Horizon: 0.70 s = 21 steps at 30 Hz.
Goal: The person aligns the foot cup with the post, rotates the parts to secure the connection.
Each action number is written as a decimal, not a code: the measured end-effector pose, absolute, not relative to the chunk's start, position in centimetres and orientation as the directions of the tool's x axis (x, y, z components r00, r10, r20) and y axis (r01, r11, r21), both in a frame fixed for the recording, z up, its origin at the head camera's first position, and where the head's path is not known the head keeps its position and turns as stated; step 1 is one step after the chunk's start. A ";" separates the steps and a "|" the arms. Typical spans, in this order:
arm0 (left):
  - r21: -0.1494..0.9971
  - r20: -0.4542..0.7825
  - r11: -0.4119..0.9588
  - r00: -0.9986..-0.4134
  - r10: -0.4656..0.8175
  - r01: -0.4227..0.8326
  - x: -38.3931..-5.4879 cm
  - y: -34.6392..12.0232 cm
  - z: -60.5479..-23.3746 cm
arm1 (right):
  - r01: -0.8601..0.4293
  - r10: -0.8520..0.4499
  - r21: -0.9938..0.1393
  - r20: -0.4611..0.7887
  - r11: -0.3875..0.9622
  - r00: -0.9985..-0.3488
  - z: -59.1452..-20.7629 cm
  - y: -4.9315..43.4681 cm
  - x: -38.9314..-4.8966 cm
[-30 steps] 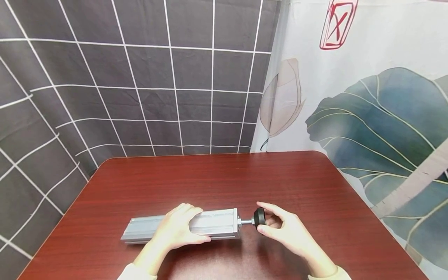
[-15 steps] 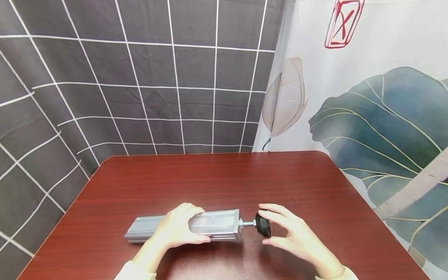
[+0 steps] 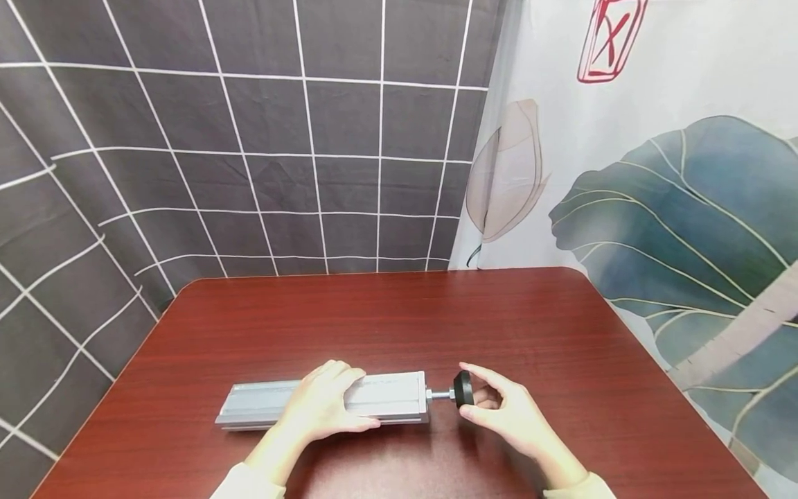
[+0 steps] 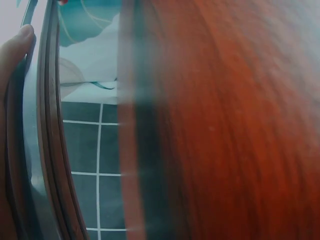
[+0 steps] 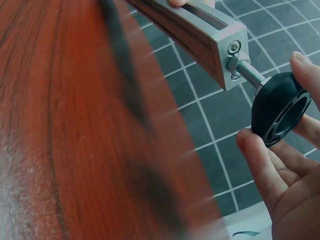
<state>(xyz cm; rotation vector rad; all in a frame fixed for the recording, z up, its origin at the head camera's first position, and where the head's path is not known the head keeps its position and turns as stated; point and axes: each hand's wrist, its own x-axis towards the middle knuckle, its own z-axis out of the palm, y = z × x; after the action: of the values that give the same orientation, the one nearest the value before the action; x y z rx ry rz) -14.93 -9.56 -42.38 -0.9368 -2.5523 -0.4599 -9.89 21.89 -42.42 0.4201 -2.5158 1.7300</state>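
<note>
A silver aluminium profile (image 3: 386, 395) lies lengthwise across my front, apparently raised off the tabletop. My left hand (image 3: 321, 405) grips its middle from above, thumb along the near side. In the left wrist view, a strip of the profile (image 4: 42, 125) runs down the left edge beside a thumb. From the profile's right end plate (image 5: 232, 52) sticks out a threaded rod (image 5: 250, 74) with a nut. On the rod sits a round black levelling foot (image 3: 463, 389). My right hand (image 3: 508, 412) pinches the foot's rim between thumb and fingers.
The reddish-brown wooden table (image 3: 374, 312) spreads under and behind the hands. A dark grey curtain with white grid lines (image 3: 262, 138) hangs behind it. To the right hangs a white curtain with a blue leaf print (image 3: 686, 194).
Half a second ago my right fingers were spread wider around the foot, which was tilted; now they have come back in on its rim. The left hand keeps its hold on the profile.
</note>
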 end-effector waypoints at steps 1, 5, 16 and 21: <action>0.170 0.449 0.728 -0.709 0.543 0.665 -15.0 -9.6 -42.5 | -0.251 -0.198 -0.911 0.194 0.328 -0.961 -42.6 21.9 -10.0; 0.168 0.422 0.731 -0.719 0.552 0.661 -15.2 -9.5 -43.0 | -0.281 -0.227 -0.899 0.212 0.336 -0.951 -43.3 22.1 -10.5; 0.114 0.318 0.751 -0.740 0.593 0.650 -16.0 -8.9 -44.8 | -0.288 -0.292 -0.862 0.172 0.418 -0.941 -46.8 23.2 -11.7; 0.104 0.295 0.766 -0.755 0.586 0.635 -16.4 -8.8 -45.2 | -0.259 -0.302 -0.871 0.135 0.417 -0.944 -47.3 23.4 -12.1</action>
<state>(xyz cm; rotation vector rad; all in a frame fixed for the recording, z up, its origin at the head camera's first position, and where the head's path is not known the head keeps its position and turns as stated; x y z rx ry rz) -16.42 -8.76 -45.25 -0.9554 -2.7168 -0.2889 -12.06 23.38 -47.27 0.5308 -2.6797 1.6358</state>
